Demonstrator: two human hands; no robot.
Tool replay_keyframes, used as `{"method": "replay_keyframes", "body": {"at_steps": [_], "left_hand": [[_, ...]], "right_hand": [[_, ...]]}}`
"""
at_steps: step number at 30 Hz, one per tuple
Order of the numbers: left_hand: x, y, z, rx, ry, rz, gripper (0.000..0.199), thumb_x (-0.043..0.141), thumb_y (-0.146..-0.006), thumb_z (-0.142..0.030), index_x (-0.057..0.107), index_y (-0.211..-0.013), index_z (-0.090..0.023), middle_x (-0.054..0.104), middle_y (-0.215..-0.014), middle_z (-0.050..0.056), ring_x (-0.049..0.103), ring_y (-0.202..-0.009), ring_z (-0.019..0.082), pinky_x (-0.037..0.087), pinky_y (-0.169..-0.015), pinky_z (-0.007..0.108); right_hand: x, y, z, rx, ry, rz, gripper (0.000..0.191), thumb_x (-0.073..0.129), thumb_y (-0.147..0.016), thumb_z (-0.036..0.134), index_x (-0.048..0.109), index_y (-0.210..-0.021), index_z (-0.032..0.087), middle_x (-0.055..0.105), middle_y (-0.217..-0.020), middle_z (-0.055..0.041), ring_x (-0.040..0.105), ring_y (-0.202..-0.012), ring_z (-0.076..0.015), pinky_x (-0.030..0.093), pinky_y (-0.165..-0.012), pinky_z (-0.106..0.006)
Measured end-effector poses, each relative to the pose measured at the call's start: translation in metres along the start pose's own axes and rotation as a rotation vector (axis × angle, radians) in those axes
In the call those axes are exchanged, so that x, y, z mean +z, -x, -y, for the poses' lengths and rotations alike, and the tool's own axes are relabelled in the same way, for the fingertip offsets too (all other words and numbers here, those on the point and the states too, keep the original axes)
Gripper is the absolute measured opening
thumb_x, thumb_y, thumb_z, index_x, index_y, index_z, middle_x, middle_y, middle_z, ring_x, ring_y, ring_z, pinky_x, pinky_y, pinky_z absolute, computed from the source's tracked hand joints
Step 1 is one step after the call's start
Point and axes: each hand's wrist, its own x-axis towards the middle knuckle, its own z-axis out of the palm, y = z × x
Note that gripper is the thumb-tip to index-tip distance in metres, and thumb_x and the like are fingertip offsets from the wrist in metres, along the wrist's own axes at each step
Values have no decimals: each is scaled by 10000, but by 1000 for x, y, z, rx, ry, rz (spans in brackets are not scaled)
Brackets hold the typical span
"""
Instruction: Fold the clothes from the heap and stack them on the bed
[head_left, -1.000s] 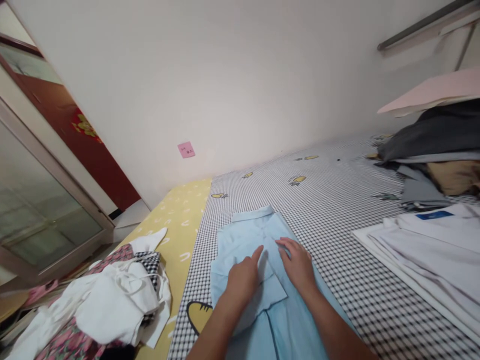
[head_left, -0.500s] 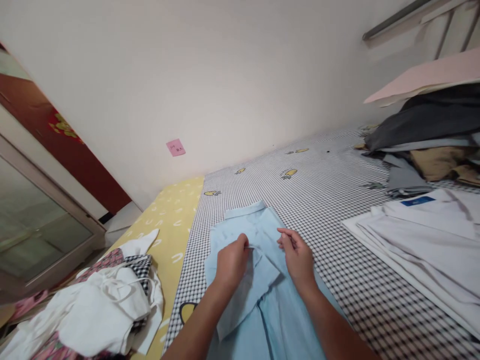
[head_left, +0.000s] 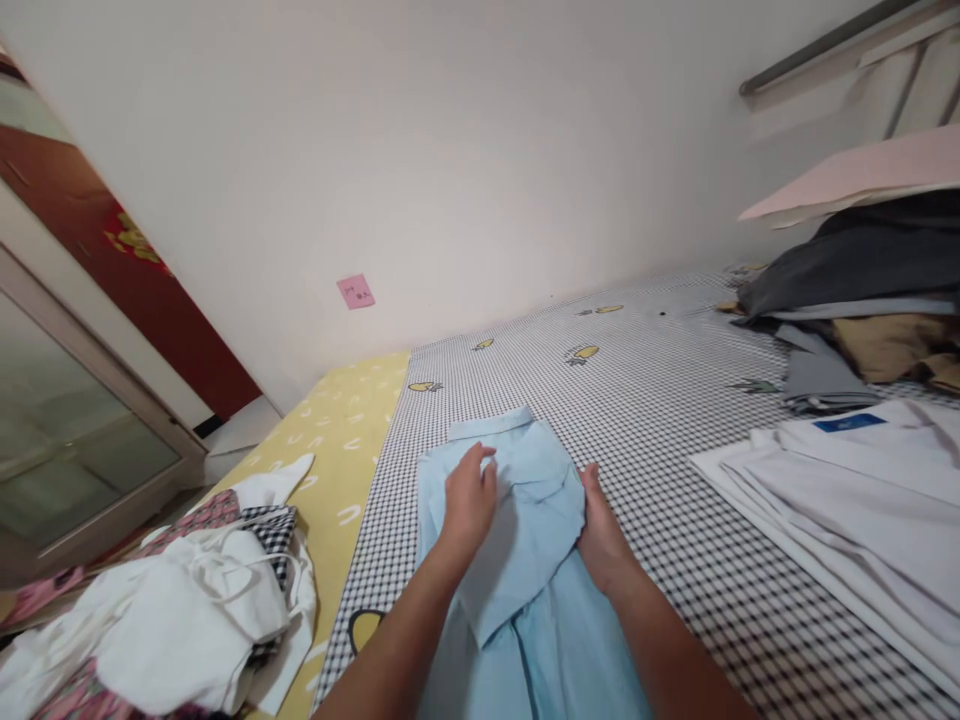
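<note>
A light blue shirt (head_left: 517, 590) lies on the checked bed cover in front of me, its collar pointing away. One sleeve is folded across its back. My left hand (head_left: 469, 505) is over the upper left part of the shirt, fingers loosely apart and holding no cloth that I can see. At the shirt's right edge, my right hand (head_left: 602, 530) grips the folded cloth, with the fingers partly hidden by it.
White folded shirts (head_left: 840, 500) lie to the right, below a pile of dark and brown clothes (head_left: 877, 260). A loose heap of white and patterned clothes (head_left: 195, 610) sits on the yellow strip (head_left: 352, 440) at left. A wall (head_left: 480, 180) rises behind the bed.
The sleeve's loose end has gone from the shirt's middle to its right side. My left hand has let go of the cloth, and my right hand has taken the right edge.
</note>
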Motion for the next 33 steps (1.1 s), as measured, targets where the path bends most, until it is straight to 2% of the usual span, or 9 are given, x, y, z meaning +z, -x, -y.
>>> {"method": "replay_keyframes", "body": {"at_steps": [4,6,8,12,16,20,24,28,33], "left_hand": [[-4,39,44,-42,-226,24,404,302,-1004,-252,645,-1218,-265,561,-1464,77,407,-1437,238,225,-1190,625],[1,55,63,-22,-363,83,413,310,-1017,-341,602,-1308,-309,468,-1540,77,380,-1453,270,172,-1167,708],[11,67,78,-7,-462,104,433,340,-1008,-394,536,-1389,-336,404,-1576,74,368,-1458,289,174,-1157,728],[36,79,93,-4,-550,-56,484,359,-994,-351,427,-1473,-343,364,-1590,51,357,-1464,277,197,-1180,685],[49,84,96,-34,-499,-213,496,362,-966,-258,483,-1446,-282,443,-1550,74,385,-1448,279,187,-1191,674],[43,85,105,-129,-301,-394,447,322,-957,-227,597,-1300,-146,571,-1432,161,479,-1365,289,289,-1177,609],[25,81,116,-394,12,-607,393,288,-946,-214,551,-1209,-87,623,-1209,194,596,-1154,238,473,-1058,422],[11,68,116,-462,36,-491,304,380,-940,-257,566,-1160,-163,549,-1263,151,567,-1185,209,463,-1055,367],[-2,42,114,-510,-43,-284,338,583,-869,-377,620,-1170,-227,416,-1467,178,471,-1328,332,436,-1037,544]], "right_hand": [[-2,0,-1,114,-243,-74,739,571,-851,636,432,-1478,270,690,-1281,-84,655,-1158,-290,558,-936,-453],[-4,0,-6,129,-282,-169,853,775,-723,442,407,-1480,303,701,-1263,-60,670,-1122,-297,557,-942,-451],[-6,-1,-12,127,-269,-231,903,819,-646,334,432,-1460,287,717,-1226,-60,681,-1090,-303,556,-946,-456],[-7,-7,-19,64,-223,-187,862,820,-672,386,454,-1445,273,705,-1247,-67,669,-1123,-296,540,-987,-459],[-7,-14,-23,29,-160,-222,977,863,-615,365,404,-1474,297,650,-1343,-67,629,-1199,-281,537,-1006,-429],[-10,-21,-28,77,-142,-323,1040,868,-580,349,375,-1494,290,632,-1365,-88,641,-1179,-292,557,-970,-441],[-11,-20,-35,43,-138,-251,879,846,-582,363,536,-1392,219,698,-1256,-113,647,-1165,-315,522,-1010,-471],[-9,-17,-36,6,-140,-232,818,831,-594,364,582,-1357,204,721,-1212,-114,636,-1185,-312,467,-1067,-491],[-11,-18,-37,12,-128,-224,814,819,-619,364,568,-1380,220,711,-1238,-110,651,-1164,-310,504,-1024,-486]]}}
